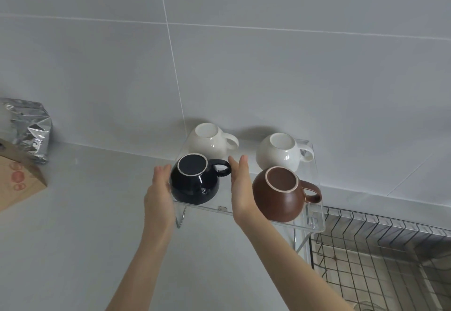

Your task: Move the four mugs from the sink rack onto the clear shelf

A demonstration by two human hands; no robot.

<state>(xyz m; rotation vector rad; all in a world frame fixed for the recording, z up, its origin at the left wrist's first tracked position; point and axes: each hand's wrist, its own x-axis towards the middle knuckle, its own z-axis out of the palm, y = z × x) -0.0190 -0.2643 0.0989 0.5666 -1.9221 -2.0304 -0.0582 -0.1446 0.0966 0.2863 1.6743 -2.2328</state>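
Observation:
Four round mugs stand upside down on the clear shelf (220, 209) against the tiled wall. Two white mugs (210, 141) (277, 154) are at the back. A black mug (195, 185) is front left and a brown mug (280, 197) front right, handles pointing right. My left hand (158, 190) is flat against the black mug's left side, fingers straight. My right hand (240, 188) is upright between the black and brown mugs, near the black mug's handle, with a gap to its body. Neither hand grips anything.
The black wire sink rack (380, 259) lies at the lower right, just beside the shelf's right leg, with no mugs showing in it. A crumpled silver foil bag (30, 127) and a brown box (17, 181) stand on the grey counter (85, 225) at the left.

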